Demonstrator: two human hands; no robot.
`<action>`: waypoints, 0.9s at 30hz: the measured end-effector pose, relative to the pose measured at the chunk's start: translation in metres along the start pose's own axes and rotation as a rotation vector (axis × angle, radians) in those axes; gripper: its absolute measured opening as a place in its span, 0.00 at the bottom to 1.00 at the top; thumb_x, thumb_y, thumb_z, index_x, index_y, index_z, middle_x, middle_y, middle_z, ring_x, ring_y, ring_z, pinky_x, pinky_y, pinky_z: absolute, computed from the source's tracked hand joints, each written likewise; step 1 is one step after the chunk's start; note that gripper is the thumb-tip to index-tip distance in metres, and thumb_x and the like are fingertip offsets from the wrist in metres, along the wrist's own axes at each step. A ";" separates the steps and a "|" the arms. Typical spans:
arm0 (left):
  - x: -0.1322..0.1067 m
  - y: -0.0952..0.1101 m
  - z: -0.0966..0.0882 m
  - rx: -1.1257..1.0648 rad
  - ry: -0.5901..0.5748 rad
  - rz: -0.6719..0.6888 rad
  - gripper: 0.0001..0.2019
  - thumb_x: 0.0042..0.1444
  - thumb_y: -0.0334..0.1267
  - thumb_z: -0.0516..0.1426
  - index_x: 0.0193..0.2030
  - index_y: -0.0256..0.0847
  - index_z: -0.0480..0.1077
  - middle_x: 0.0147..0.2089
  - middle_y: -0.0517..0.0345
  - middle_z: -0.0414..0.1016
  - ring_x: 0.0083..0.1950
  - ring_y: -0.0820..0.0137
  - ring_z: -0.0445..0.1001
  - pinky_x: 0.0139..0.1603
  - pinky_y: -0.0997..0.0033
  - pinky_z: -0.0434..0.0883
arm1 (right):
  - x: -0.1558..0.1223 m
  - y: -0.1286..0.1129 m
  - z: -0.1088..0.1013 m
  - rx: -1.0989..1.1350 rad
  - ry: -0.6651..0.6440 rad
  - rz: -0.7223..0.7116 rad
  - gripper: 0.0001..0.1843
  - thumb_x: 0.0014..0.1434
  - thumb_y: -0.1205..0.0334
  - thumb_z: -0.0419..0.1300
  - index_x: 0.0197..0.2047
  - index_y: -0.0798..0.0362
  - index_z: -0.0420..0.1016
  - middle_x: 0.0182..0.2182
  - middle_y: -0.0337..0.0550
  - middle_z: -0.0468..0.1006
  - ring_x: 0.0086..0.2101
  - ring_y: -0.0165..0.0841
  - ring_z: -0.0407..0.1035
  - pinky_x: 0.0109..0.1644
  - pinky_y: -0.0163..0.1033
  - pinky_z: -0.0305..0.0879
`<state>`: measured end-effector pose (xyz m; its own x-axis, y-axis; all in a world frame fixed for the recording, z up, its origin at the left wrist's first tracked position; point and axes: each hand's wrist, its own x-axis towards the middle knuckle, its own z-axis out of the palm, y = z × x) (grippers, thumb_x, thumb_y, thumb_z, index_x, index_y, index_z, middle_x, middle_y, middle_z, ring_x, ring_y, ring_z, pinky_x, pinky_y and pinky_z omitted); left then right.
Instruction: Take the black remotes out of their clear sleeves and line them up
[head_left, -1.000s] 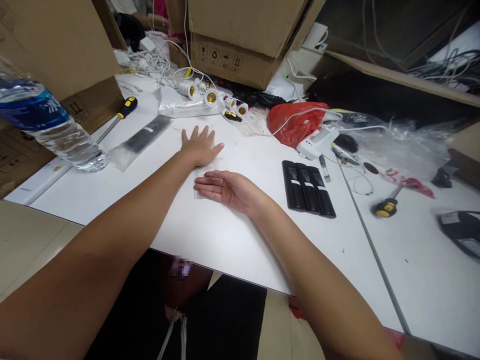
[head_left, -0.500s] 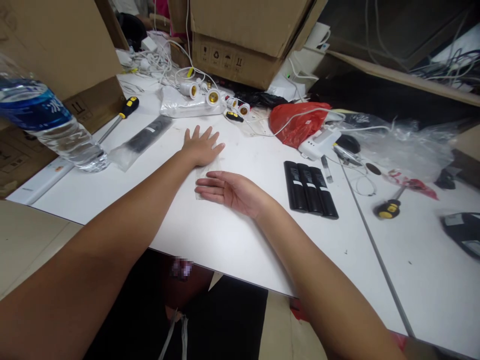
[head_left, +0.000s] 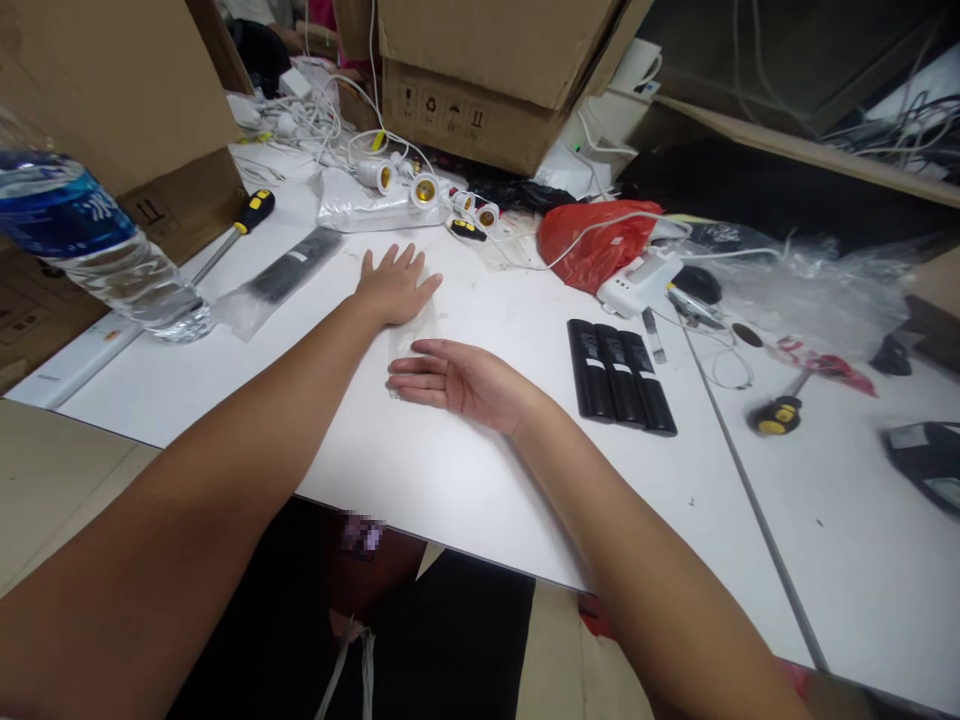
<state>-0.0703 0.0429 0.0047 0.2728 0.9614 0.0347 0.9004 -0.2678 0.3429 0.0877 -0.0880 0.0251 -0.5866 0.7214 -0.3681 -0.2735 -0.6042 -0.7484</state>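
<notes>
White table (head_left: 450, 470): the work surface, cluttered along its far and right sides. Two cardboard boxes: one at far centre (head_left: 487, 60), one at far left (head_left: 112, 80). Crumpled clear plastic sheet (head_left: 810, 290) lies at the right. Water bottle (head_left: 97, 250) stands at the left edge, near the left forearm but apart from it. Red bag (head_left: 592, 240) sits at far right of centre, with a white cable across it. Three black bars (head_left: 619, 375) lie side by side, touching one another, just right of the right hand. A bagged black item (head_left: 281, 275) lies left of the left hand. Two yellow-handled screwdrivers: one far left (head_left: 232, 235), one at right (head_left: 776, 412). White lamp sockets (head_left: 424, 190) are clustered beyond the left hand. Nothing lies between the hands and the item below.

Clear flat sleeve (head_left: 409, 335): lies on the table at centre, under both hands.

Left hand (head_left: 394, 285): palm down on the sleeve's far end, fingers (head_left: 390, 258) spread and straight, gripping nothing.

Right hand (head_left: 457, 378): rests on the sleeve's near end, fingers (head_left: 416, 365) extended together and pointing left, not closed on anything.
</notes>
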 end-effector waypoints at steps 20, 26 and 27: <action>-0.004 -0.074 -0.039 -0.058 0.332 -0.599 0.39 0.60 0.52 0.62 0.69 0.26 0.59 0.70 0.34 0.58 0.68 0.41 0.58 0.65 0.41 0.58 | -0.004 -0.024 -0.037 -0.013 0.204 -0.237 0.10 0.65 0.56 0.61 0.43 0.54 0.77 0.37 0.45 0.82 0.35 0.35 0.79 0.41 0.40 0.78; -0.012 -0.053 -0.052 -0.073 0.173 -0.533 0.40 0.50 0.48 0.67 0.67 0.30 0.66 0.68 0.27 0.64 0.67 0.34 0.64 0.64 0.42 0.62 | -0.004 -0.024 -0.037 -0.025 0.207 -0.232 0.11 0.64 0.57 0.62 0.44 0.56 0.77 0.37 0.46 0.82 0.35 0.36 0.79 0.42 0.41 0.78; -0.013 -0.050 -0.054 -0.076 0.158 -0.523 0.39 0.49 0.48 0.67 0.67 0.30 0.66 0.67 0.27 0.66 0.67 0.33 0.64 0.63 0.41 0.63 | -0.004 -0.024 -0.038 -0.025 0.208 -0.232 0.11 0.64 0.57 0.62 0.44 0.56 0.77 0.37 0.47 0.82 0.35 0.36 0.79 0.43 0.41 0.78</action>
<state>-0.1373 0.0472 0.0372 -0.2641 0.9643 -0.0203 0.8738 0.2481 0.4183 0.1249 -0.0638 0.0234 -0.3418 0.8943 -0.2890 -0.3611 -0.4088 -0.8381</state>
